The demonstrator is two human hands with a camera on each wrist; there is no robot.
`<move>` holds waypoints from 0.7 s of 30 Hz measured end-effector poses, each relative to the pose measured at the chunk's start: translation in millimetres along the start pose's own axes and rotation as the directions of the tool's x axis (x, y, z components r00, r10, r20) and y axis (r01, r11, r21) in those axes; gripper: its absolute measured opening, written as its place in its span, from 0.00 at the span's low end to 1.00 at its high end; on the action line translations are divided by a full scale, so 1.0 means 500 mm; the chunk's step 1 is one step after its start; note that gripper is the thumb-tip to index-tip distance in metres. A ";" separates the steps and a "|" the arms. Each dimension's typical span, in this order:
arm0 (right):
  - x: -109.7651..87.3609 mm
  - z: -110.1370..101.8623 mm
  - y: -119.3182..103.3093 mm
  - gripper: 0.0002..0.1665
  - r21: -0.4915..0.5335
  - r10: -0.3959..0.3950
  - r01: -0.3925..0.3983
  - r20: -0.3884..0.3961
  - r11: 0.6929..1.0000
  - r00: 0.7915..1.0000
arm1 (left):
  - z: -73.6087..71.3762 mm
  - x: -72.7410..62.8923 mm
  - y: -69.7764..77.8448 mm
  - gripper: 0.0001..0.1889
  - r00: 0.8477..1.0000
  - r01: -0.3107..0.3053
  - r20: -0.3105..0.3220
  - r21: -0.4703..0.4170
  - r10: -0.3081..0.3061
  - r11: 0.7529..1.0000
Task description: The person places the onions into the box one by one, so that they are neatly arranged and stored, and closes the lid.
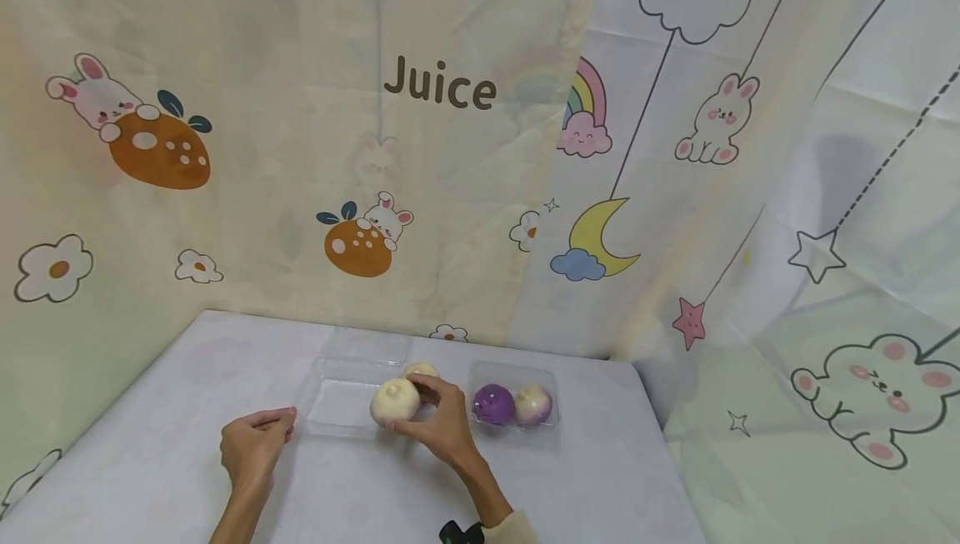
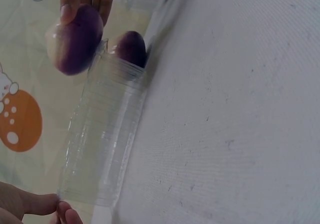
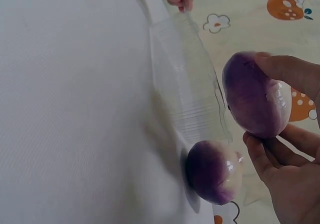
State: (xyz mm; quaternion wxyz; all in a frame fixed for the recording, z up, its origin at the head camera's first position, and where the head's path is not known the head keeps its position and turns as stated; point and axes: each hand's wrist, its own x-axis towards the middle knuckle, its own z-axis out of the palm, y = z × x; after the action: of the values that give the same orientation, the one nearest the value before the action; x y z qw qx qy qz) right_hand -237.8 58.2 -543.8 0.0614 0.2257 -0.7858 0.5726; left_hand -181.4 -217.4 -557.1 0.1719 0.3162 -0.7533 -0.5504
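My right hand (image 1: 447,426) grips a purple-and-white turnip (image 1: 394,402) between thumb and fingers. It holds the turnip above the right end of a clear plastic box (image 1: 339,405); the purple side shows in the right wrist view (image 3: 255,94). At the box's left edge, my left hand (image 1: 253,448) pinches the rim between thumb and finger, seen also in the left wrist view. A second turnip (image 3: 212,173) rests by the box's right end, partly hidden behind the held one in the head view; whether it lies inside the box I cannot tell.
To the right stands another clear box (image 1: 553,434), holding a purple turnip (image 1: 492,405) and a paler turnip (image 1: 533,406) side by side. Both boxes are on a white-covered table (image 1: 600,477). A printed curtain (image 1: 450,194) hangs behind the table's far edge.
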 end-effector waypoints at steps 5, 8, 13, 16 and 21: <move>0.006 0.008 -0.001 0.41 0.017 -0.020 0.020 0.015 1.000 1.000 | 0.000 0.000 0.002 0.12 1.000 -0.002 0.002 0.005 0.002 1.000; 0.008 0.012 -0.002 0.40 -0.002 -0.038 0.038 0.019 0.999 0.999 | 0.000 -0.001 0.003 0.12 1.000 0.004 0.002 0.002 -0.004 1.000; 0.013 0.016 -0.002 0.39 -0.027 -0.034 0.034 0.020 0.999 0.999 | 0.000 0.000 0.004 0.12 1.000 0.011 -0.009 -0.001 -0.011 1.000; 0.018 0.017 -0.001 0.39 -0.023 -0.030 0.030 0.020 0.999 0.999 | 0.001 0.000 0.005 0.12 1.000 0.015 -0.012 0.000 -0.015 1.000; 0.031 0.020 0.000 0.40 0.005 -0.045 0.045 0.022 0.999 0.999 | 0.003 0.001 0.004 0.12 1.000 0.021 -0.013 0.001 -0.021 1.000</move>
State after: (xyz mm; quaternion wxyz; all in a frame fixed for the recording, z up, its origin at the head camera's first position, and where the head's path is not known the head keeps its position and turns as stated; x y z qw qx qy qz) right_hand -249.7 44.7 -541.6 0.0648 0.2498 -0.7798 0.5704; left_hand -183.5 -216.4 -556.0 0.1707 0.3279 -0.7491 -0.5497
